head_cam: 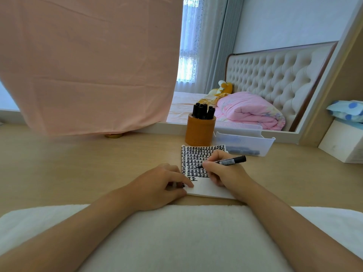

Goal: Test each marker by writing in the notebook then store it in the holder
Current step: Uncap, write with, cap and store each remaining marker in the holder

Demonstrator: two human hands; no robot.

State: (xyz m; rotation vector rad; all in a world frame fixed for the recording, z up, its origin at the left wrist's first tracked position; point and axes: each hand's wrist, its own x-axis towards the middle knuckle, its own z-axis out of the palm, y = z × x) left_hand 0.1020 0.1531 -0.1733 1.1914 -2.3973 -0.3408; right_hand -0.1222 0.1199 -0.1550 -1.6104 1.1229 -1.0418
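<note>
- Pale wooden desk fills mid-frame; the notebook lies just right of centre, its page nearly covered with black marks.
- Right hand grips the marker, tip on the page.
- Left hand pins the lower-left corner, seemingly pinching a small dark cap.
- Risks: fresh ink may smear under the right palm, and the holder behind looks crowded, so a hasty insertion could tip it.

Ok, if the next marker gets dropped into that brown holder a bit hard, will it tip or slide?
Probably not tip: the brown holder is a wide, squat cylinder standing flat on the desk. The black markers stand above its rim, so weight may sit slightly high. It might slide on the smooth desk.
</note>
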